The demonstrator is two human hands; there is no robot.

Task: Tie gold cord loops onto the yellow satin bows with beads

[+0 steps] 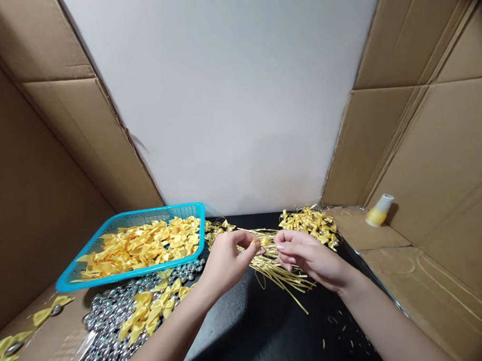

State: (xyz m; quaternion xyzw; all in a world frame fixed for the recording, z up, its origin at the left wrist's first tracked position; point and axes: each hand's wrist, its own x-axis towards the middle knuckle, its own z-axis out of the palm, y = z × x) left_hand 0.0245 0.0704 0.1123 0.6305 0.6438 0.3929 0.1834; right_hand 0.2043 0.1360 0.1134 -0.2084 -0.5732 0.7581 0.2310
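Observation:
My left hand (232,255) is closed in a pinch, with a bit of a small yellow piece (255,242) showing at the fingertips; its kind is hard to tell. Facing it, my right hand (301,250) has thumb and fingers pressed together, and what lies between them is hidden. Both hands hover over a loose bundle of thin gold strips (281,271) on the black work surface (246,328). Behind the right hand is a heap of yellow bows with silver beads (311,225). A smaller group of beaded bows (217,227) lies beyond the left hand.
A turquoise basket (133,269) full of yellow ribbon bows (148,241) stands at the left. Before it spread many silver beads (111,306) with loose bows (151,312) on top. A white-and-yellow cone (380,211) stands on cardboard at right. Cardboard walls (429,142) flank both sides.

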